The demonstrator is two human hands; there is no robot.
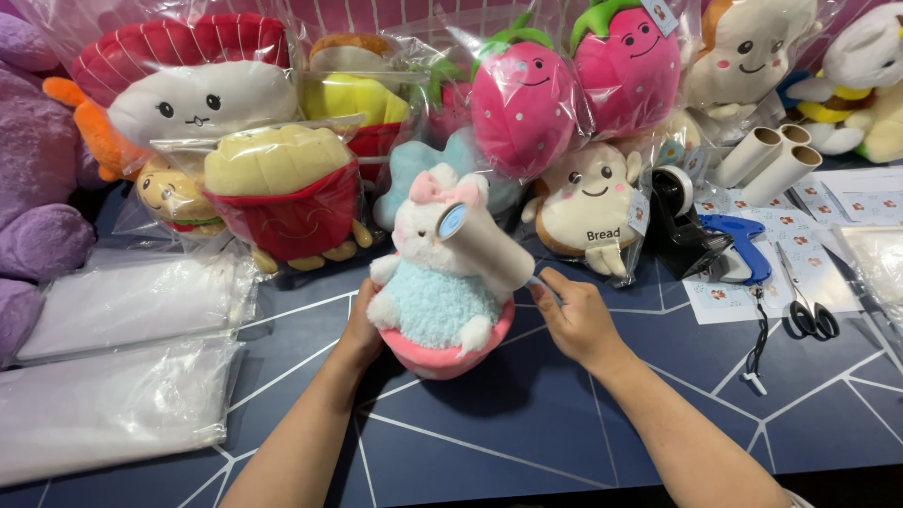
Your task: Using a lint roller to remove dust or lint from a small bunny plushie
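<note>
A white plush bunny (435, 282) with a pink bow and a fluffy light-blue body sits in a pink cup-shaped base at the table's centre. My left hand (362, 329) grips the base from the left side and holds the toy upright. My right hand (574, 315) holds the blue handle of a lint roller (484, 245), whose white roll lies tilted against the bunny's head and right shoulder.
Bagged plush toys line the back: strawberries (527, 103), a fries toy (287, 193), a bread toy (588, 202). Stacks of clear plastic bags (122, 357) lie at left. At right are a tape dispenser (682, 226), a blue tagging gun (743, 249), scissors (809, 315), spare rolls (767, 160) and sticker sheets.
</note>
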